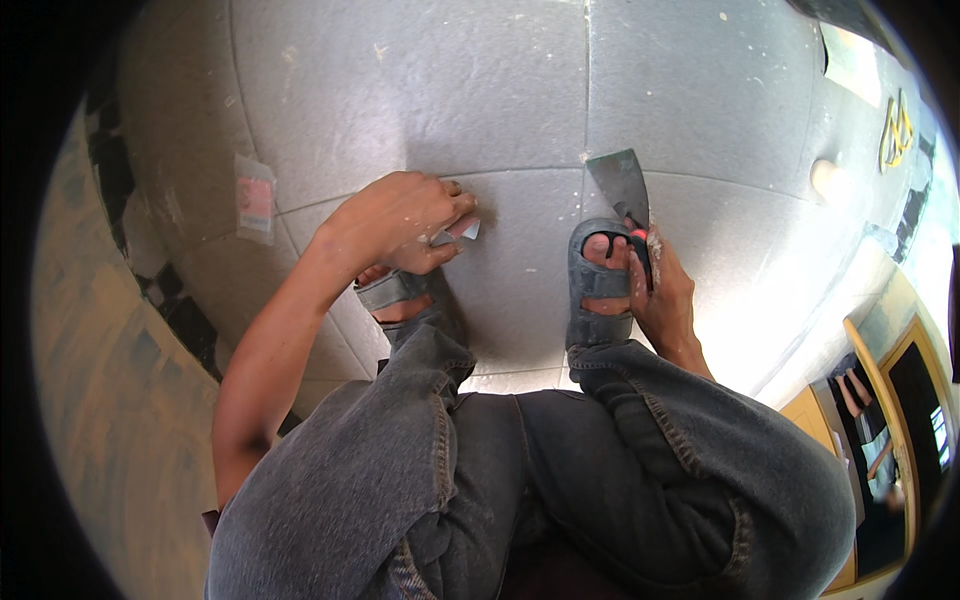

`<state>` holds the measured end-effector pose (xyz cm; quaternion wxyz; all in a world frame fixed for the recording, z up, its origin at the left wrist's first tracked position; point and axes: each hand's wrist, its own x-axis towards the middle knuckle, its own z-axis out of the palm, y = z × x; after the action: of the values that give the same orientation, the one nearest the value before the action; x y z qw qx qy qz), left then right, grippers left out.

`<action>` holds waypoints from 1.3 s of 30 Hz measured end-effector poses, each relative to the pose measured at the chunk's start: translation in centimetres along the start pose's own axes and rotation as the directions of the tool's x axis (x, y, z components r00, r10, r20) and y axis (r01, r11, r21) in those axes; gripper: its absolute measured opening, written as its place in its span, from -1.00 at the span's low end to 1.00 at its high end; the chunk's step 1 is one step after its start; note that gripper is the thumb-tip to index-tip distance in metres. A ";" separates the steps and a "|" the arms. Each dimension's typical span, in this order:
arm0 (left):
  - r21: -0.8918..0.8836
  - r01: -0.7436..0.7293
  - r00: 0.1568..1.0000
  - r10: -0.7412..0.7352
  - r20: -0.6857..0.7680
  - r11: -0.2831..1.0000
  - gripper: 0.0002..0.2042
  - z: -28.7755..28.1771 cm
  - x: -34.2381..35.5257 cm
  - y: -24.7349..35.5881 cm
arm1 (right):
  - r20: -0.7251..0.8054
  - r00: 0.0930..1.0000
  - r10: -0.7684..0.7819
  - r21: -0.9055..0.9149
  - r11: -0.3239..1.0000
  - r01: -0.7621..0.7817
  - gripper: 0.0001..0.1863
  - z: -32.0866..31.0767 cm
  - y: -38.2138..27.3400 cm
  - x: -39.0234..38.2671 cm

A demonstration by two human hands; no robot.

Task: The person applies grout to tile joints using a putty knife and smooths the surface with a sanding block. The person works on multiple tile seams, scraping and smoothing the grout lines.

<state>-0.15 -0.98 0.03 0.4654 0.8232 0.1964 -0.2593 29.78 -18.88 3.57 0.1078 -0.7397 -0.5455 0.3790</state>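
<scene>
My left hand has its fingers curled over a small shiny piece with some pink on it, held just above the grey tiled floor. In my right hand is a scraper with a wide dark blade and a black and red handle, the blade angled up and away from me. My feet, in grey strap sandals, are on the tiles between my hands, below my dark jeans.
A clear packet with pink inside lies at left, near a dark patterned border. At right are yellow looped items, a pale round object and a light sheet. Another person appears by a yellow-framed doorway.
</scene>
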 end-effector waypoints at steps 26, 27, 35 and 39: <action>-0.008 -0.087 0.995 0.087 -0.048 0.996 -0.61 0.3 0.5 0.2 | -0.040 0.999 -0.006 -0.001 1.000 0.006 -0.58 1.3 0.7 -0.6; -0.012 -0.073 0.997 0.072 -0.041 0.997 -0.61 0.3 0.4 0.3 | -0.047 0.999 -0.009 0.000 1.000 0.009 -0.58 1.5 0.8 -0.8; -0.017 -0.100 0.993 0.098 -0.065 0.995 -0.62 0.6 0.4 0.1 | -0.050 0.997 0.056 0.072 0.996 -0.052 -0.56 1.5 -0.2 -0.6; -0.019 -0.052 0.998 0.051 -0.029 0.998 -0.62 0.5 0.3 0.2 | -0.021 1.000 0.023 0.028 0.999 -0.023 -0.55 1.7 0.6 -0.6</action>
<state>0.10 -1.46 -0.24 0.4773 0.8269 0.1843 -0.2334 29.00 -20.07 2.26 0.1195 -0.7484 -0.5305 0.3796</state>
